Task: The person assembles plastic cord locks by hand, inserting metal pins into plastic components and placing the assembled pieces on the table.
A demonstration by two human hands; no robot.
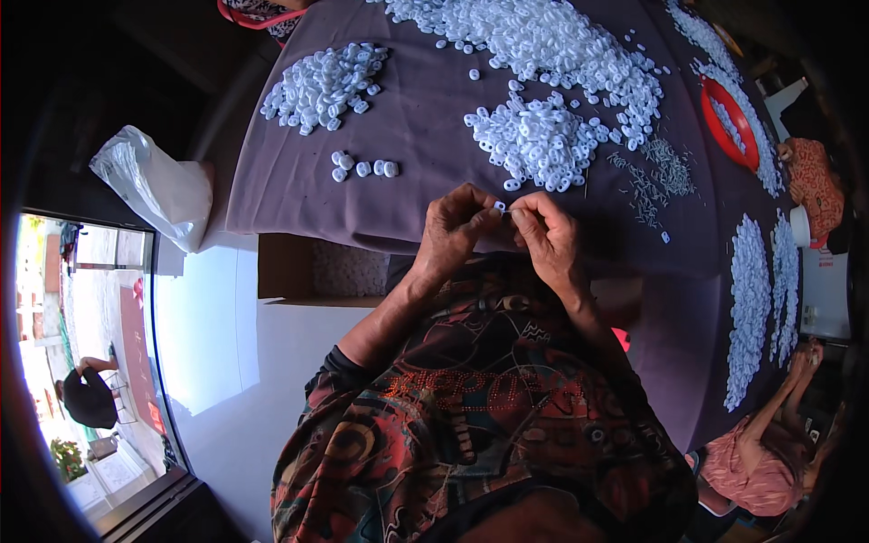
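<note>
My left hand [455,226] pinches a small white plastic ring piece [499,206] at the near edge of the purple cloth-covered table [425,127]. My right hand [546,231] meets it from the right, fingertips closed on a thin metal pin that touches the piece. Just beyond my hands lies a pile of white plastic pieces [539,140]. A scatter of small metal pins [654,176] lies to the right of that pile.
More white pieces lie in heaps at the far left [324,86], the far middle [543,41] and along the right edge [749,308]. A red bowl [730,122] holds more. A plastic bag [154,185] sits left. Another person's arm [769,425] rests at lower right.
</note>
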